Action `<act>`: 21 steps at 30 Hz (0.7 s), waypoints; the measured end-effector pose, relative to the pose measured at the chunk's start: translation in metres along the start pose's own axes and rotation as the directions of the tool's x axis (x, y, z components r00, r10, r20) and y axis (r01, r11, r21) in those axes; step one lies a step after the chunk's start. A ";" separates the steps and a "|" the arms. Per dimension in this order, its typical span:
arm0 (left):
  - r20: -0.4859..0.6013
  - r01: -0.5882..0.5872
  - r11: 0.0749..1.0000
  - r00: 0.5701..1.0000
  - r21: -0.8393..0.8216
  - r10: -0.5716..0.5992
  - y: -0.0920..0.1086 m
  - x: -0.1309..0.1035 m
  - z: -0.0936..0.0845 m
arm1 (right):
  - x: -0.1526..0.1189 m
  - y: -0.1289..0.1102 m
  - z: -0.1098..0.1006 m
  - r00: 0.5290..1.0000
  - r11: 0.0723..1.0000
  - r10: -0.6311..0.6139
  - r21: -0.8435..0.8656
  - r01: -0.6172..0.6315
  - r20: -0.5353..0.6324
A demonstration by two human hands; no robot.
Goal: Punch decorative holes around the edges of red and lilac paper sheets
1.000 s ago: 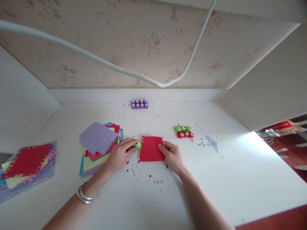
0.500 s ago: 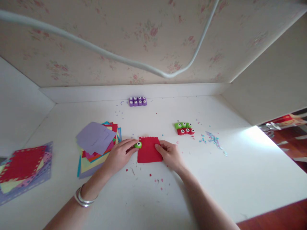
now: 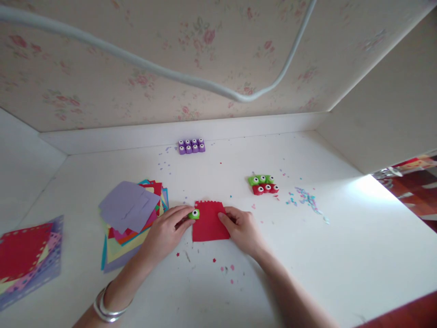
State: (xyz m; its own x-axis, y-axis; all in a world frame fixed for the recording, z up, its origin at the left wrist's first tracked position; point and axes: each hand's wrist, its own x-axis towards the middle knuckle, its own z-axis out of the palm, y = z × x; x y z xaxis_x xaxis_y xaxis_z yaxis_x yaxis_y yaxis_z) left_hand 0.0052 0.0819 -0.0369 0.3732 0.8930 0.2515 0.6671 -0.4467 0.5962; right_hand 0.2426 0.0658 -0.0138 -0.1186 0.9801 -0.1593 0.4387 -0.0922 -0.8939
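Note:
A green paper punch (image 3: 194,214) with a white top is gripped between the thumb and fingers of my left hand (image 3: 170,226). It sits at the left edge of a square red paper (image 3: 210,225), near the upper left corner. Small notches run along the paper's far edge. My right hand (image 3: 241,228) pinches the paper's right side, thumb on top and fingers partly hidden underneath. Small red and pink punched bits (image 3: 214,260) lie on the table in front of the paper.
Stacked coloured paper (image 3: 131,207) lies left of my hands, with punched sheets (image 3: 25,250) farther left. Purple punches (image 3: 191,146) stand by the wall; green and red punches (image 3: 263,184) sit to the right, near blue and pink confetti (image 3: 309,200). A white cable (image 3: 164,73) hangs across the wall.
The camera view has shifted and tilted a little. The punch has slid slightly down the paper's left edge, away from the corner. Both hands keep their hold.

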 end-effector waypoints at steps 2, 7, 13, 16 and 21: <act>-0.001 0.004 1.000 1.000 0.004 -0.004 0.001 0.000 0.000 | 0.000 -0.001 0.000 1.000 1.000 0.010 -0.014 -0.010 0.003; -0.005 0.022 1.000 1.000 0.010 -0.022 0.003 0.001 -0.003 | 0.002 -0.003 -0.001 1.000 0.999 0.020 -0.046 -0.019 0.005; 0.008 0.094 0.995 0.996 -0.015 -0.094 0.014 0.007 -0.014 | 0.003 -0.005 -0.003 1.000 0.999 0.016 -0.047 -0.015 0.017; 0.030 0.185 0.980 0.983 -0.076 -0.184 0.020 0.012 -0.016 | 0.003 -0.006 -0.003 1.000 0.998 0.027 -0.058 -0.026 0.014; 0.117 0.283 0.945 0.957 -0.167 -0.266 0.023 0.021 -0.013 | 0.003 -0.007 -0.003 0.999 0.997 0.040 -0.068 -0.038 0.023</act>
State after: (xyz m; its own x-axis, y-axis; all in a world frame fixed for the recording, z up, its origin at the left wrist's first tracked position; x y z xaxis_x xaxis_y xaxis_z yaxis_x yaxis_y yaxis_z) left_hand 0.0203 0.0908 -0.0082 0.2555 0.9668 -0.0071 0.6281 -0.1604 0.7614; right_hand 0.2413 0.0699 -0.0066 -0.1215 0.9714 -0.2040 0.5025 -0.1171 -0.8566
